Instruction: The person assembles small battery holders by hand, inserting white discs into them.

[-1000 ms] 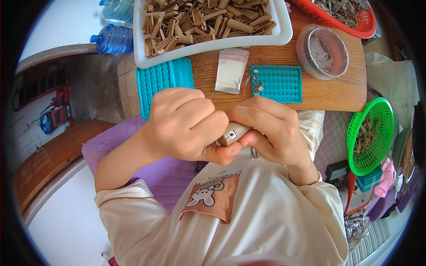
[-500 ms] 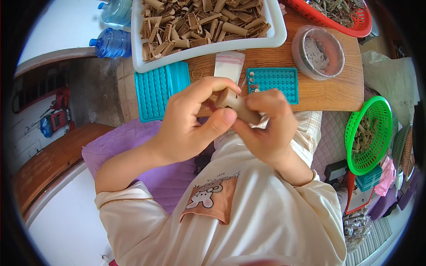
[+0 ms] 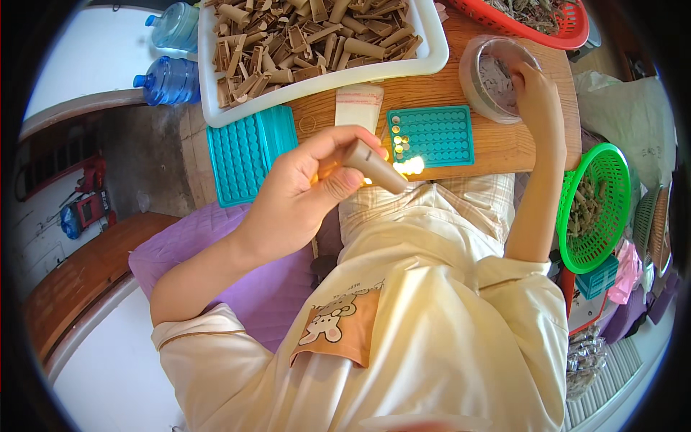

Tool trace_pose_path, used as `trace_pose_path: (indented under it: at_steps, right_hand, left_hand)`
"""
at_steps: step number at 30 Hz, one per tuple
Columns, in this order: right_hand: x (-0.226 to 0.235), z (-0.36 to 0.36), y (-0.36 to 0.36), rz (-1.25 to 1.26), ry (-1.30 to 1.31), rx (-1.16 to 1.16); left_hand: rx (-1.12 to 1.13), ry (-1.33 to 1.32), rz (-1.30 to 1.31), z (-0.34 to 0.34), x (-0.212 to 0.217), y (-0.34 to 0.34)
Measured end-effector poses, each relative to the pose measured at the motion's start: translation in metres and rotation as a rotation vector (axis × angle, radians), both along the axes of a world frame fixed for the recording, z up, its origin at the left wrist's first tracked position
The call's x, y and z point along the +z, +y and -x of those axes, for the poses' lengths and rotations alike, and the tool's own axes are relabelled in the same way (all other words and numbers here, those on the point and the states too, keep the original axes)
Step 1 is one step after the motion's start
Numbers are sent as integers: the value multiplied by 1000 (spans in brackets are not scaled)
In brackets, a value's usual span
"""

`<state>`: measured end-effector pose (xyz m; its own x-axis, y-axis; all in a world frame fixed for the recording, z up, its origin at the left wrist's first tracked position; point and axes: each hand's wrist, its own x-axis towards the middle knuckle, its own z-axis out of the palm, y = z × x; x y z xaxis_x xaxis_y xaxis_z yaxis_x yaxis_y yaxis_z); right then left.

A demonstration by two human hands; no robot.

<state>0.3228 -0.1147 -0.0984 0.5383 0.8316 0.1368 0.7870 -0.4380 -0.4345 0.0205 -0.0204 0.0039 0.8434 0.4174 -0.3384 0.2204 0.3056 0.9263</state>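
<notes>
In front of my chest my left hand [image 3: 291, 187] is closed round one end of a brown tube [image 3: 380, 168], which slants down to the right. A short dark slit shows on the tube near my fingers. My right hand [image 3: 538, 93] reaches over the rim of a round clear tub [image 3: 471, 86] at the right of the table. Its fingers curl down toward the pale flakes [image 3: 495, 81] inside; whether they pinch any is hidden. Between the hands lies a teal dimpled tray [image 3: 440, 135] with several small round pieces at its left end. Bright yellow spots surround the tube.
A white bin [image 3: 324, 83] heaped with brown tube pieces [image 3: 302, 43] takes up the table's back left. Stacked teal trays [image 3: 248, 155], a packet of clear bags [image 3: 358, 106] and a red basket [image 3: 536, 32] lie around. A green basket [image 3: 624, 209] stands right of the table [image 3: 554, 144].
My right hand has left the tube and moved right and away to the tub. My left hand keeps the tube, now in plainer sight. The whole view has shifted slightly.
</notes>
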Motion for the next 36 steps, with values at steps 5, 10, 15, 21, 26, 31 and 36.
trace_pose_path:
  at_steps: [5, 10, 15, 21, 26, 31, 36]
  right_hand:
    - [-22, -20, 16, 221, -84, 198]
    - [-14, -19, 25, 378, -27, 239]
    - [9, -9, 23, 62, 175, 107]
    - [18, -3, 13, -107, 402, 110]
    - [22, 15, 6, -108, 650, 44]
    - [22, 34, 2, -261, 818, 0]
    - [30, 75, 2, -345, 1069, -13]
  left_hand:
    - [-94, 79, -29, 1, -4, 0]
    - [-105, 112, 40, 0, 1, -1]
    - [-95, 96, 50, 5, -4, -5]
    - [2, 141, 310, 3, -4, 0]
    - [41, 162, 453, 2, -1, 3]
    - [195, 179, 602, 0, 1, 3]
    - [225, 209, 576, -1, -1, 4]
